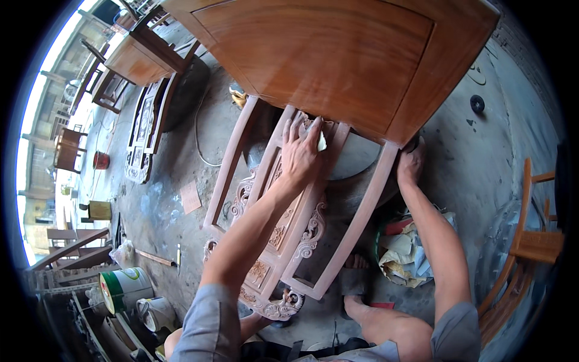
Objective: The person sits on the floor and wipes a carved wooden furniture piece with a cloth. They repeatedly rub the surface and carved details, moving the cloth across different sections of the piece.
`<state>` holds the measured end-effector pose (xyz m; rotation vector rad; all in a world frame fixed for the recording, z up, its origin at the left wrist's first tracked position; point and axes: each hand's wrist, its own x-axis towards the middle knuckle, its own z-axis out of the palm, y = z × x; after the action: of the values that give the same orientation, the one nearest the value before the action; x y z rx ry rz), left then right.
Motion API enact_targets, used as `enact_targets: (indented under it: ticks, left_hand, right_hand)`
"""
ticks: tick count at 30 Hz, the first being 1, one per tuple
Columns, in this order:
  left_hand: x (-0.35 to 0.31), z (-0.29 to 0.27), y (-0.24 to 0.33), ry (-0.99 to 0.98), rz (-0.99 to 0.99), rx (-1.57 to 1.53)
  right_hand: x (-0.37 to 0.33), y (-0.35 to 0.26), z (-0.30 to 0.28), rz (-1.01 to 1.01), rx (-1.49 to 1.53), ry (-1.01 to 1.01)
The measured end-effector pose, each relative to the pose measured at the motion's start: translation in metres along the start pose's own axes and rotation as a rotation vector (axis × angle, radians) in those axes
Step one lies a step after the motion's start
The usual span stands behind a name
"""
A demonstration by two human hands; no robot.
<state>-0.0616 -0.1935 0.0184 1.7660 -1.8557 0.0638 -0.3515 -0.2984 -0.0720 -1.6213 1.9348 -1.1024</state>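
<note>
A wooden chair lies tipped, its broad reddish-brown seat facing me and its carved back slanting down toward my legs. My left hand is pressed against the top of the carved centre panel, close to the seat edge. Under its fingers shows a small pale folded piece of sandpaper; the rest of it is covered by the hand. At the seat's lower right corner, my right hand is closed around the outer post of the back, its fingertips hidden behind the wood.
Beneath the chair is a dark round support. A bag of crumpled paper sits by my right leg. Paint buckets stand at lower left. Another carved chair is at upper left, and a wooden chair stands at far right.
</note>
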Motion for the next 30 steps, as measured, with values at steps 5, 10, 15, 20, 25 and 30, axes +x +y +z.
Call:
enact_targets:
  ticks: [5, 10, 15, 20, 25, 30]
  left_hand:
    - [-0.046, -0.008, -0.007, -0.041, -0.009, -0.057]
    - [-0.008, -0.011, -0.038, -0.02, -0.069, 0.12]
    - [-0.019, 0.013, -0.047, 0.044, -0.095, 0.187]
    - [0.022, 0.033, -0.051, 0.073, -0.2, 0.31]
    - [-0.014, 0.025, -0.045, 0.104, -0.099, 0.253]
    - [-0.031, 0.004, -0.043, 0.098, -0.169, 0.144]
  right_hand:
    - [-0.004, 0.005, -0.006, 0.007, -0.017, 0.012]
    - [0.003, 0.013, 0.001, -0.055, -0.011, 0.023]
    - [-0.002, 0.004, -0.003, 0.011, 0.005, 0.01]
    - [-0.003, 0.001, 0.005, -0.013, 0.009, -0.003]
    - [0.007, 0.018, 0.001, -0.036, -0.024, 0.029]
    - [0.005, 0.017, 0.006, 0.008, 0.035, -0.003]
